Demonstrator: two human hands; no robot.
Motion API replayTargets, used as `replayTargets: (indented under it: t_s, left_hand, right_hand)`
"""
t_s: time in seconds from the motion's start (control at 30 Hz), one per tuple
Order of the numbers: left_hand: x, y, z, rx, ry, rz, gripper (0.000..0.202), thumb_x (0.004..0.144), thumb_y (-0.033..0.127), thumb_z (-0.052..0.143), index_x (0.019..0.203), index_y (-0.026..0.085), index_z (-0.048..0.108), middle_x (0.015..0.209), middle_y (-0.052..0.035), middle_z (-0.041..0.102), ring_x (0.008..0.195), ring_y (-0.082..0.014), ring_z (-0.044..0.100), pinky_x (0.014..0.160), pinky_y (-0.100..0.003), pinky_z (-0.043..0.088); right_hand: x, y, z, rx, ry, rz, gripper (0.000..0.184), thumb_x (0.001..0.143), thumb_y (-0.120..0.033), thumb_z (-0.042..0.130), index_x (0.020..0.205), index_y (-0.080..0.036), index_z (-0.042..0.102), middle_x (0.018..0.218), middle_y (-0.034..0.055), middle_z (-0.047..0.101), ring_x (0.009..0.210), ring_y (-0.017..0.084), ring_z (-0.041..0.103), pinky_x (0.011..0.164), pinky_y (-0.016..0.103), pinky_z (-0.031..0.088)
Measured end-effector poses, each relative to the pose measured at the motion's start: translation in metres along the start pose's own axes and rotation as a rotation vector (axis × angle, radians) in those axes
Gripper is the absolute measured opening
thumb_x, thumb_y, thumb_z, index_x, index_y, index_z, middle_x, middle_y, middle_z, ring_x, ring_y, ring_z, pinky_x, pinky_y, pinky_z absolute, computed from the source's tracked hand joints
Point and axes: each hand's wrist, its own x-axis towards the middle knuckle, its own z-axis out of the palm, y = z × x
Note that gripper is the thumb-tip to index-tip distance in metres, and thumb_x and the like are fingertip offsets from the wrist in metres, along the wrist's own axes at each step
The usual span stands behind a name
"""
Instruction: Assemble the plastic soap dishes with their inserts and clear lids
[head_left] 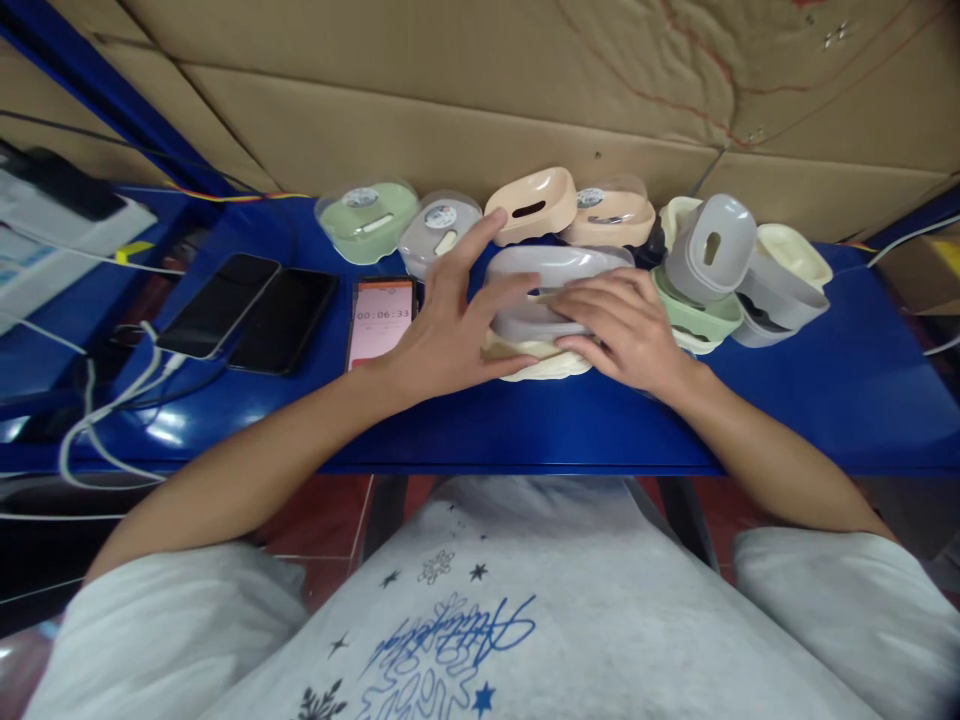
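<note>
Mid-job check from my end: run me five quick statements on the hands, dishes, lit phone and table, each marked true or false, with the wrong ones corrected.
1. The right hand has its fingers on the greyish piece. True.
2. The left hand is clenched into a fist. False: its fingers are spread.
3. The lit phone lies to the right of the right hand. False: it is on the left hand's side.
4. The leftmost dish at the back is green. True.
5. The table is white. False: it is blue.
</note>
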Motion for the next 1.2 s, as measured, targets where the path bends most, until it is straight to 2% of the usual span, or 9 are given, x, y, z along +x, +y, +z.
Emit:
replayTargets:
  t_s: [0.17,0.3,0.4,0.5,0.63,0.83,0.93,1.07,1.2]
  left_hand:
    - [-0.005,0.009,-0.001,0.024,-0.211,0.117,0.046,0.098,0.061,0.075,0.135,0.035,0.068,0.160,-0.0105,0.058,0.147,-0.0398,0.056,0.125,-0.067,0.040]
    - [-0.004,0.013,0.008,0.042,-0.370,0.068,0.066,0.097,0.046,0.079,0.156,0.029,0.056,0.171,-0.0197,0.044,0.157,-0.0459,0.043,0.121,-0.068,0.044]
    - [-0.004,0.009,0.013,-0.005,-0.386,0.047,0.066,0.099,0.035,0.077,0.160,0.031,0.052,0.174,-0.0186,0.038,0.159,-0.0434,0.041,0.121,-0.064,0.048]
    - [-0.003,0.005,0.010,-0.057,-0.365,0.079,0.070,0.095,0.028,0.079,0.159,0.031,0.053,0.170,-0.0160,0.046,0.155,-0.0406,0.047,0.124,-0.060,0.047]
    - [-0.002,0.004,0.006,-0.141,-0.269,0.050,0.070,0.093,0.031,0.078,0.158,0.027,0.053,0.159,-0.0141,0.059,0.147,-0.0358,0.058,0.123,-0.052,0.050]
    - [0.001,0.002,0.001,-0.285,-0.118,-0.039,0.072,0.092,0.050,0.078,0.153,0.026,0.046,0.164,-0.0155,0.050,0.156,-0.0320,0.049,0.124,-0.051,0.051]
    - [0.010,-0.005,-0.013,-0.352,-0.005,-0.013,0.069,0.097,0.066,0.069,0.151,0.030,0.044,0.169,-0.0138,0.043,0.161,-0.0290,0.042,0.118,-0.049,0.055]
    - [0.019,-0.036,-0.028,-0.216,0.134,-0.126,0.048,0.109,0.066,0.048,0.140,0.030,0.055,0.148,-0.0098,0.063,0.142,-0.0284,0.058,0.116,-0.056,0.053]
    - [0.010,-0.081,-0.019,0.035,-0.009,-0.419,0.079,0.092,0.084,0.058,0.146,0.027,0.057,0.153,-0.0074,0.058,0.143,-0.0384,0.051,0.120,-0.068,0.042]
  right_hand:
    - [0.001,0.014,-0.008,-0.107,0.065,0.182,0.045,0.113,-0.045,0.050,0.154,-0.027,0.060,0.155,0.0112,0.065,0.150,0.038,0.054,0.128,0.068,0.030]
    - [0.003,0.021,-0.010,-0.178,0.130,0.249,0.042,0.115,-0.037,0.044,0.154,-0.031,0.059,0.165,0.0101,0.056,0.156,0.034,0.047,0.129,0.065,0.030]
    - [0.003,0.011,-0.008,-0.098,0.048,0.101,0.040,0.115,-0.041,0.048,0.149,-0.028,0.064,0.151,0.0102,0.068,0.144,0.033,0.059,0.124,0.059,0.039]
    - [0.000,-0.007,-0.001,0.001,-0.084,-0.081,0.056,0.109,-0.059,0.057,0.153,-0.024,0.061,0.146,0.0123,0.072,0.138,0.034,0.064,0.121,0.057,0.042]
    - [-0.002,-0.020,0.009,0.031,-0.149,-0.104,0.094,0.101,-0.068,0.066,0.172,-0.016,0.035,0.165,0.0218,0.054,0.149,0.041,0.054,0.122,0.060,0.041]
    - [-0.011,-0.018,0.010,-0.047,-0.123,-0.062,0.072,0.104,-0.023,0.056,0.173,-0.023,0.037,0.163,0.0154,0.058,0.141,0.037,0.062,0.112,0.053,0.050]
    - [-0.014,-0.012,-0.002,-0.029,-0.022,-0.109,0.065,0.105,-0.030,0.057,0.169,-0.030,0.043,0.161,0.0111,0.060,0.140,0.036,0.063,0.110,0.053,0.052]
    - [0.009,0.016,-0.031,-0.204,0.125,0.023,0.054,0.107,-0.033,0.060,0.160,-0.026,0.053,0.156,0.0150,0.063,0.138,0.039,0.062,0.111,0.058,0.049]
    - [0.047,0.071,-0.040,-0.414,0.032,0.266,0.059,0.105,-0.046,0.069,0.156,-0.018,0.058,0.147,0.0239,0.067,0.131,0.043,0.063,0.110,0.066,0.044]
